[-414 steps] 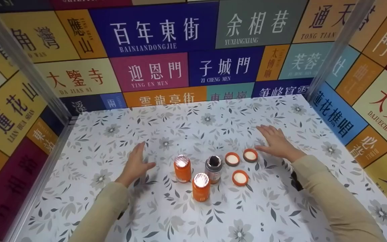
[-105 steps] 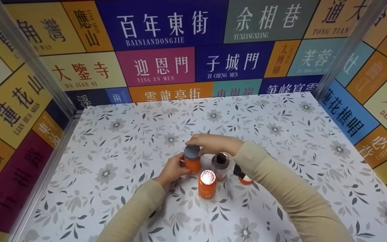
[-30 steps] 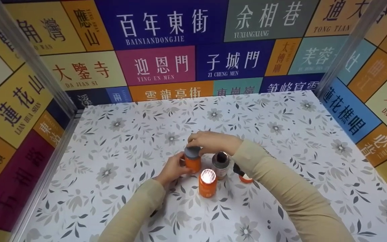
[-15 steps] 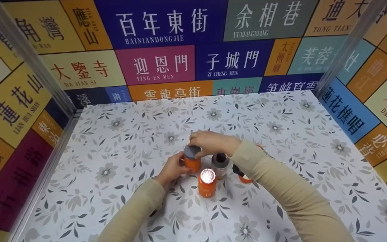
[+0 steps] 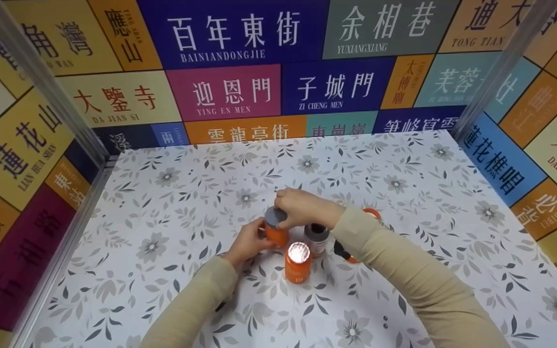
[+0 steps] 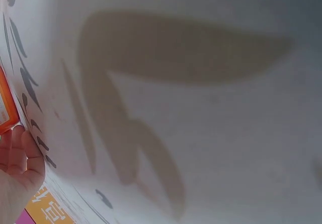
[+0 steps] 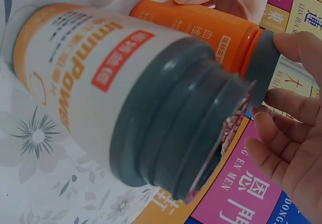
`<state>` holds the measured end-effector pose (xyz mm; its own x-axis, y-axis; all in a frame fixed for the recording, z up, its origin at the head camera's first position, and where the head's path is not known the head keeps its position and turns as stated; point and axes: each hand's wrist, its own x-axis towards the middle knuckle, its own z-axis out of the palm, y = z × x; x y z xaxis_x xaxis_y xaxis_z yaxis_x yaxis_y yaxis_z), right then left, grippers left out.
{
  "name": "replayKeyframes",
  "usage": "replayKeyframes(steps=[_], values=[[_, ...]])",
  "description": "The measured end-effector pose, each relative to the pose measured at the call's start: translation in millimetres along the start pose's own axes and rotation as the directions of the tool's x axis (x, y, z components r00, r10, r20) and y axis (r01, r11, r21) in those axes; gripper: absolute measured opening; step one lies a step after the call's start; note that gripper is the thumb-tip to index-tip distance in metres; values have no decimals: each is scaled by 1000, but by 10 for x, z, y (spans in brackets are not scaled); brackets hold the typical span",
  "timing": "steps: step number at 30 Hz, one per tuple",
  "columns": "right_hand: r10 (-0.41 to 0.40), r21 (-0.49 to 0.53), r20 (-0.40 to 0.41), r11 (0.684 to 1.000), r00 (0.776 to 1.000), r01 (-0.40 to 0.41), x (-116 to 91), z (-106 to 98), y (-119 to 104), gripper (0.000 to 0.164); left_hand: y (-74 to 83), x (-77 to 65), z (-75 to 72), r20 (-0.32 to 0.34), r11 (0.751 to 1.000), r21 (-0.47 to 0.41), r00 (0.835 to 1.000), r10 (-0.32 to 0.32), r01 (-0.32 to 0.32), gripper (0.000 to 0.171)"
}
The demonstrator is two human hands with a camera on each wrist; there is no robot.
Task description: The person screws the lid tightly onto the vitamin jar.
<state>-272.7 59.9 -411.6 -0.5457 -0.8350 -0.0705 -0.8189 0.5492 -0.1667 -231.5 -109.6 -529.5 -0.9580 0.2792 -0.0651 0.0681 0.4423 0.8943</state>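
Observation:
Around the body of an orange bottle my left hand curls its fingers; the bottle stands upright on the table. My right hand reaches across from the right and pinches the grey cap on that bottle's top. In the right wrist view, the cap sits on the neck between thumb and fingers. A grey-necked bottle with torn foil at its mouth stands right beside it, partly under my right wrist in the head view. A second orange bottle, foil-sealed and capless, stands in front.
Two loose orange-rimmed caps, one farther back and one nearer, lie on the right, partly hidden by my right sleeve. The table has a leaf-and-flower cover. Printed wall panels enclose its back and sides.
Earlier both hands were apart from the bottles and three caps lay on the right. One cap now sits on the left orange bottle. Lately my right hand has shifted and turned slightly on it.

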Motion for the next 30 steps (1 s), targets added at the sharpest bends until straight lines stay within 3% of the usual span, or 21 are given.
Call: replayKeyframes(steps=[5,9,13,16,23,30], values=[[-2,32,57,999,998,0,-28,-18,40,43,-13,0,4,2,1000,-6,1000,21,-21,55],[-49,24,99,999,994,47,-25,-12,70,48,-17,-4,8,-4,999,-30,1000,19,-19,55],[-80,44,80,996,994,77,-6,9,90,46,-1,-16,21,-21,999,-51,1000,7,-8,54],[-88,62,49,994,995,85,-3,21,109,44,11,-30,32,-35,1000,-11,999,13,-13,52],[-49,147,85,988,995,36,-2,47,129,45,14,-34,50,-46,997,75,999,10,-7,48],[-8,156,108,988,994,-9,-14,56,109,47,27,-12,94,-56,1000,-12,998,6,-7,50]])
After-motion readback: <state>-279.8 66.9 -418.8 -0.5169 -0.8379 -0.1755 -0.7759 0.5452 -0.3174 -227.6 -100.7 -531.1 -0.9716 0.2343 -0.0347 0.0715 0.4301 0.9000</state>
